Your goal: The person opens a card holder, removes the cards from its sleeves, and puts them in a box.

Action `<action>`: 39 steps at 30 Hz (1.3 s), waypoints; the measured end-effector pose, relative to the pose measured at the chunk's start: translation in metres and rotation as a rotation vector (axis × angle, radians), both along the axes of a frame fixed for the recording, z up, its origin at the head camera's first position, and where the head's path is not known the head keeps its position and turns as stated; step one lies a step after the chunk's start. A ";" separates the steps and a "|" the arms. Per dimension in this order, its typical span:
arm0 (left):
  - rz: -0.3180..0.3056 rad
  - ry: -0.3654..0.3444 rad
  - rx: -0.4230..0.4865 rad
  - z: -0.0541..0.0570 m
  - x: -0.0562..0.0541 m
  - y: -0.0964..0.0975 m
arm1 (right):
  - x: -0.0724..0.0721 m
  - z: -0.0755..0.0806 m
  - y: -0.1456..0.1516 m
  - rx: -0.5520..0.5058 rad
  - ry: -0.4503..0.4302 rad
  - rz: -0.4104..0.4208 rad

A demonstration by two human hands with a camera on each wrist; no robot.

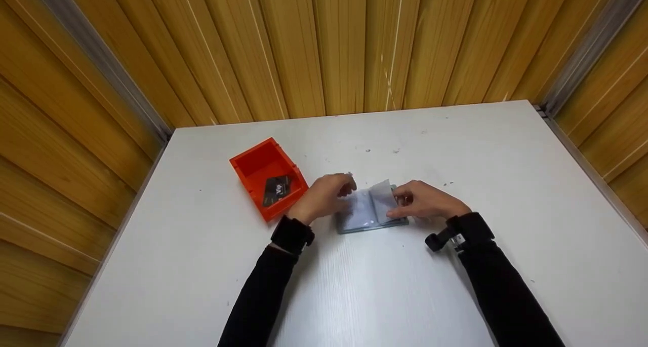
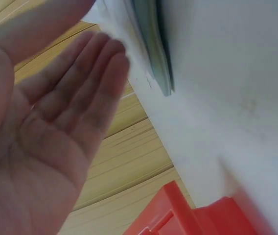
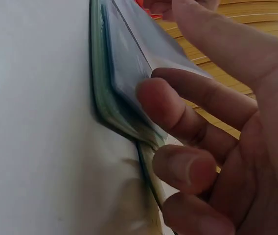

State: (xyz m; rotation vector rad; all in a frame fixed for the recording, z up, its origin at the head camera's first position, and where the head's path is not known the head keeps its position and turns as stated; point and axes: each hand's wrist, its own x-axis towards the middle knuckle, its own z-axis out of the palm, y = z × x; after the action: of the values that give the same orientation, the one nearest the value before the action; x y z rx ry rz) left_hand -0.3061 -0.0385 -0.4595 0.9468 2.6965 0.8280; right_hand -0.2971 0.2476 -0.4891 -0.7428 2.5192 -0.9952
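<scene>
A card holder [image 1: 357, 211] with clear plastic pages and a greenish cover lies spread on the white table. My right hand [image 1: 424, 200] is at its right side, fingers bent, holding a raised clear page [image 1: 383, 200] between thumb and fingers. Beneath that page, in the right wrist view, the stacked sleeves [image 3: 124, 63] and the cover's rounded corner show. My left hand [image 1: 326, 195] hovers over the holder's left part; its fingers [image 2: 100, 88] are nearly straight and the palm holds nothing.
An orange-red bin [image 1: 253, 185] stands left of the holder, close by my left wrist. Inside lie dark cards [image 1: 277, 189], one marked "Vip". Yellow wood-patterned walls [image 1: 344, 48] enclose the white table [image 1: 177, 266] at the back and both sides.
</scene>
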 end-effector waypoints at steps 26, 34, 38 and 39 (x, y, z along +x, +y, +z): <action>-0.068 -0.030 -0.011 -0.019 0.010 0.031 | 0.001 0.003 0.006 0.088 -0.004 -0.113; 0.119 -0.370 0.212 -0.019 0.011 0.036 | -0.001 0.001 0.014 0.023 -0.032 -0.098; 0.263 -0.585 0.440 -0.019 0.011 0.035 | -0.002 -0.003 0.014 0.009 -0.043 -0.100; 0.289 -0.636 0.493 -0.020 0.011 0.034 | -0.002 -0.003 0.013 0.010 -0.046 -0.103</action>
State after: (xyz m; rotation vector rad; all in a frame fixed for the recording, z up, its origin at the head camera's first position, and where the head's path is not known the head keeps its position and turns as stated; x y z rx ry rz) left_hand -0.2951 -0.0042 -0.4797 0.2642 2.1202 1.5817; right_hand -0.2990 0.2608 -0.4923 -0.5860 2.5428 -1.0207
